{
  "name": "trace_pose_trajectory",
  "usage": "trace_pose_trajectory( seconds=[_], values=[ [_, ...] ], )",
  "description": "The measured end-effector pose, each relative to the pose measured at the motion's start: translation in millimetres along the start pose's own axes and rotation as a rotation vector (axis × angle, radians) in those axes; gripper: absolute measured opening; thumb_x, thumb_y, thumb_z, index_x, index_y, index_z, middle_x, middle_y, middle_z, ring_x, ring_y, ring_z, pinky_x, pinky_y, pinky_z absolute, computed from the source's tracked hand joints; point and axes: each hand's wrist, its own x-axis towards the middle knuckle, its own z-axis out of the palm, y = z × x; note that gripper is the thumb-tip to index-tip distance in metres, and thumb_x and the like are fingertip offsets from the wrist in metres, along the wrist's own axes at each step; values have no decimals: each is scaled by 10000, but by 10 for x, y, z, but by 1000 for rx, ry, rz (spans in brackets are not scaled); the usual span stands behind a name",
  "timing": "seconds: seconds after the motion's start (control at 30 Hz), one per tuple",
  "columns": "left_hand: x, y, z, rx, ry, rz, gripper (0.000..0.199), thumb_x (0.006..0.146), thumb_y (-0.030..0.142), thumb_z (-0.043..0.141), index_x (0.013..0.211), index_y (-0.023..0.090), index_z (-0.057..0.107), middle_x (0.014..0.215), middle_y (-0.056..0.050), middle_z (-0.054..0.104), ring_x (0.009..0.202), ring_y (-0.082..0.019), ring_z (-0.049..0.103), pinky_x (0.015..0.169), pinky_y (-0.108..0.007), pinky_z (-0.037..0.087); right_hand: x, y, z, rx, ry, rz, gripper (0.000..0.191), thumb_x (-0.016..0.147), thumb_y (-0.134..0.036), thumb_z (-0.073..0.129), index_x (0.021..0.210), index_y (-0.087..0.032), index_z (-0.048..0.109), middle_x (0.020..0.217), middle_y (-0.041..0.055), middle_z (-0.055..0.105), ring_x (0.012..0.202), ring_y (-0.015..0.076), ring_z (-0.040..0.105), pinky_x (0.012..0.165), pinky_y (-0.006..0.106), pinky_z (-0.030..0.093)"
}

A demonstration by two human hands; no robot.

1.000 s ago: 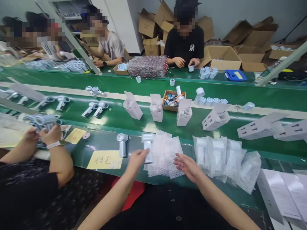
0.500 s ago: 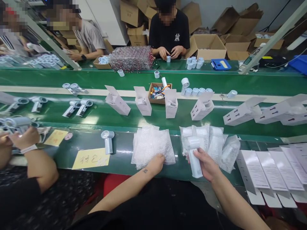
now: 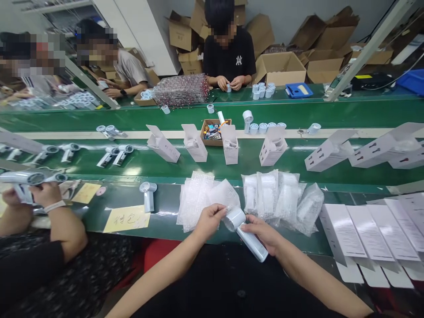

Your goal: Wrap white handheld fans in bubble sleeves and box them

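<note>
A light-blue handheld fan [image 3: 251, 242] is gripped by its handle in my right hand [image 3: 265, 233], head tilted up toward the left. My left hand [image 3: 211, 219] is closed in a pinch on the edge of a bubble-wrap bag [image 3: 225, 193], right beside the fan's round head. The bag rises behind the head; whether the head is inside its mouth I cannot tell. Below and left of it lies a stack of flat bubble-wrap bags [image 3: 195, 205]. Several bagged fans [image 3: 269, 194] lie to the right, past my right hand.
Folded white boxes [image 3: 351, 234] lie at the right. Open white boxes [image 3: 231, 148] stand along the green belt [image 3: 198, 170]. A lone fan [image 3: 149, 197] and a yellow paper note [image 3: 127, 218] are at left. A co-worker's hands [image 3: 46, 194] hold fans farther left.
My left hand has lifted a bubble-wrap bag off the stack. My right hand has brought the fan leftward to it, turning the fan's head toward the bag.
</note>
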Motion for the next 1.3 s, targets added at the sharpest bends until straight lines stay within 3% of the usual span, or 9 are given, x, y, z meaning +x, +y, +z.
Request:
trace_pose_trajectory(
  seconds=[0.17, 0.33, 0.43, 0.6, 0.67, 0.8, 0.93, 1.1, 1.3],
  values=[
    [-144, 94, -49, 361, 14, 519, 225, 883, 204, 426, 861, 179, 648, 814, -83, 647, 814, -193, 582, 758, -331, 495, -47, 7, 52, 93, 79, -42, 387, 580, -344, 791, 861, -178, 584, 643, 7, 668, 579, 167, 610, 576, 271, 432],
    [-174, 79, -106, 478, -57, 523, 237, 875, 160, 397, 882, 181, 633, 820, -94, 640, 803, -193, 580, 750, -332, 505, -10, 106, 227, 261, 138, -54, 423, 576, -245, 806, 951, -189, 619, 669, -6, 674, 597, 160, 602, 570, 251, 428],
    [-78, 181, -66, 457, -21, 515, 210, 874, 176, 409, 833, 180, 614, 780, -81, 625, 782, -187, 574, 747, -334, 501, -36, 98, 322, 295, 198, -32, 458, 621, -256, 788, 1040, -245, 606, 682, -17, 684, 611, 183, 618, 556, 265, 439],
    [-79, 124, -144, 563, -134, 752, 217, 833, 110, 408, 914, 159, 603, 848, -101, 629, 821, -201, 562, 772, -341, 492, -127, 10, 393, 379, 271, -17, 408, 609, -260, 823, 951, -267, 602, 778, -2, 710, 692, 211, 656, 601, 297, 510],
    [-111, -18, -192, 586, -182, 681, 235, 835, 101, 395, 949, 159, 592, 874, -102, 628, 843, -201, 565, 787, -334, 490, -102, 47, 408, 410, 259, -20, 345, 613, -262, 820, 876, -246, 597, 706, -5, 685, 616, 195, 636, 561, 296, 510],
    [-45, -198, -133, 591, -238, 316, 172, 815, 118, 438, 893, 172, 581, 871, -77, 624, 831, -195, 578, 778, -321, 474, 26, 178, 393, 390, 411, -55, 221, 660, -281, 770, 747, -207, 581, 557, -14, 612, 487, 151, 565, 468, 260, 463],
    [18, -10, -35, 520, -256, 224, 143, 718, 86, 475, 780, 175, 568, 695, -9, 583, 660, -154, 549, 638, -264, 433, 46, 204, 388, 382, 425, -136, 175, 712, -268, 714, 722, -213, 548, 539, -23, 592, 476, 141, 554, 456, 240, 448],
    [-77, 325, -108, 242, -343, 104, 101, 655, 133, 509, 707, 170, 586, 554, 55, 506, 531, -100, 457, 515, -209, 335, -21, 182, 439, 335, 394, -68, 167, 745, -280, 693, 708, -214, 544, 563, -18, 587, 488, 131, 554, 508, 255, 481],
    [-114, 468, -212, 170, -272, -14, 146, 608, 120, 492, 673, 159, 617, 526, 57, 492, 515, -96, 438, 505, -208, 323, -381, 17, 243, -406, 408, -338, 314, 753, -452, 673, 574, -217, 567, 529, -27, 512, 526, 138, 463, 523, 263, 415]
  ],
)
